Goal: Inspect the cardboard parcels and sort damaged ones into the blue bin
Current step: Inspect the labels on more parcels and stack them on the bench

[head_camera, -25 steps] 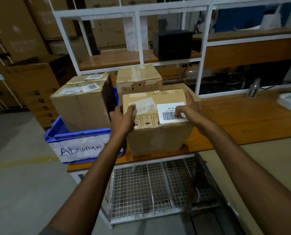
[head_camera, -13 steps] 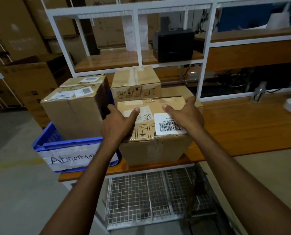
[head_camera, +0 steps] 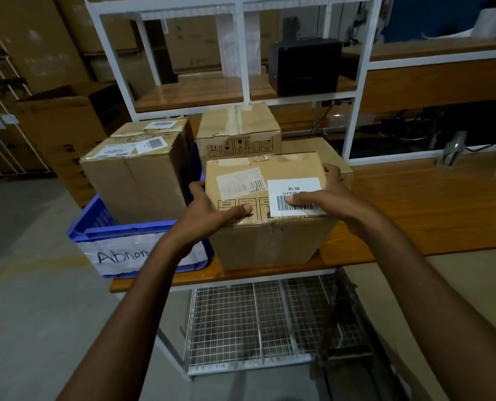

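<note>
Both hands hold the front parcel (head_camera: 270, 244) on the wooden surface (head_camera: 414, 204). The left hand (head_camera: 209, 215) wraps the parcel's left edge, thumb on the top face. The right hand (head_camera: 327, 198) curls over the far right corner, thumb lying across the white barcode label (head_camera: 293, 186). The parcel stands at the surface's near edge, its long axis running left to right between the hands.

The blue bin (head_camera: 142, 230) lies immediately to the left, just beside the parcel, so the left hand is the nearer one and a transfer would probably be a short lift sideways. Two taller parcels (head_camera: 137, 180) already stand in the bin, leaving little open room on its right.

The held parcel is brown corrugated cardboard with a creased front face, a buckled upper front edge and clear tape on top. The bin is moulded plastic with latticed walls and a handwritten paper sign (head_camera: 119, 253).
</note>
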